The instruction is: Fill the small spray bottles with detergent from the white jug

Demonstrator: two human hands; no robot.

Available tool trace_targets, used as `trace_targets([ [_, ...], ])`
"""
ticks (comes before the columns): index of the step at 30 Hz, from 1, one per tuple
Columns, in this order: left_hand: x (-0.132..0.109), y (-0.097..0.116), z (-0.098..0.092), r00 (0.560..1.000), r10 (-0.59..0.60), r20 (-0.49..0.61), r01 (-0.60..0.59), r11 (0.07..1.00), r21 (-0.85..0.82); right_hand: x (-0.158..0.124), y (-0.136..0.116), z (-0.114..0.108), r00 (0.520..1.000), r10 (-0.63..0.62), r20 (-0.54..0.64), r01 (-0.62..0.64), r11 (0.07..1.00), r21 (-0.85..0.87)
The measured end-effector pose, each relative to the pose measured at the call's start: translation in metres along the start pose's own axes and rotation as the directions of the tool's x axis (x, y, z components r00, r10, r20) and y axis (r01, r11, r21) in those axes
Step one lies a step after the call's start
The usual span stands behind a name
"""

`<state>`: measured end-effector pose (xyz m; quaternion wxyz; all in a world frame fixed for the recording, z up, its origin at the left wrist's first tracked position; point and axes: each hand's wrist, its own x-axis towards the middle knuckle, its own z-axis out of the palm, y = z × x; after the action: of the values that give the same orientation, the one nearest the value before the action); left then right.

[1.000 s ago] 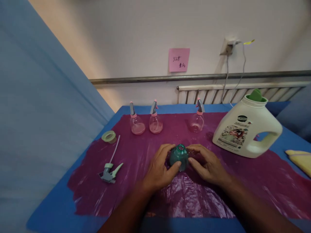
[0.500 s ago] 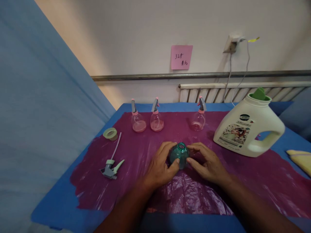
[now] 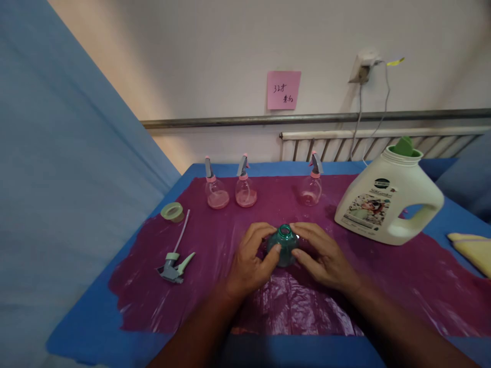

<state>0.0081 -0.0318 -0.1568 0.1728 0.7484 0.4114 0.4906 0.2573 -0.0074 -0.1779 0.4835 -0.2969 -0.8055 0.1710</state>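
Observation:
A round, see-through green spray bottle body (image 3: 284,249) stands upright with its neck uncovered. My left hand (image 3: 253,258) is curved round its left side, thumb on the front. From the right, my right hand (image 3: 321,254) grips it with thumb and fingers. Off to the left lies a grey and pale-green spray head (image 3: 171,268), its dip tube (image 3: 181,231) pointing away from me. Beyond that rests a small pale-green cup (image 3: 172,211).
Three clear spray bottles with pink liquid, left (image 3: 218,195), middle (image 3: 246,194) and right (image 3: 310,192), stand at the back. A large cream jug (image 3: 387,204) is on the right. Purple plastic sheeting (image 3: 207,301) covers the blue table (image 3: 88,317). A yellow cloth (image 3: 473,250) lies far right.
My right fingers have shifted closer to the bottle's neck. Both hands stay around the green bottle, and the view has shifted slightly. The other things have not moved.

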Motion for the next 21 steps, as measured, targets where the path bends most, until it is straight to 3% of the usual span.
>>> trace_targets([
  [8, -0.002, -0.001, 0.005, 0.995, 0.083, -0.048, -0.081, 0.996, 0.047, 0.003, -0.004, -0.006, 0.993, -0.07, -0.099, 0.061, 0.994, -0.088],
  [14, -0.004, -0.004, 0.006, 0.993, 0.099, -0.058, -0.097, 0.995, 0.039, 0.009, -0.011, -0.015, 0.983, -0.164, -0.085, 0.141, 0.964, -0.225],
  [17, -0.007, -0.005, 0.007, 1.0, 0.017, -0.002, -0.017, 0.997, 0.072, 0.012, -0.013, -0.038, 0.98, -0.167, -0.104, 0.123, 0.932, -0.34],
  [19, -0.009, -0.005, 0.009, 0.995, -0.076, 0.063, 0.068, 0.991, 0.117, 0.012, -0.009, -0.065, 0.961, -0.179, -0.211, 0.07, 0.896, -0.439],
  [21, -0.01, -0.004, 0.011, 0.98, -0.159, 0.123, 0.139, 0.977, 0.162, 0.008, 0.001, -0.099, 0.904, -0.205, -0.376, -0.037, 0.837, -0.546],
])
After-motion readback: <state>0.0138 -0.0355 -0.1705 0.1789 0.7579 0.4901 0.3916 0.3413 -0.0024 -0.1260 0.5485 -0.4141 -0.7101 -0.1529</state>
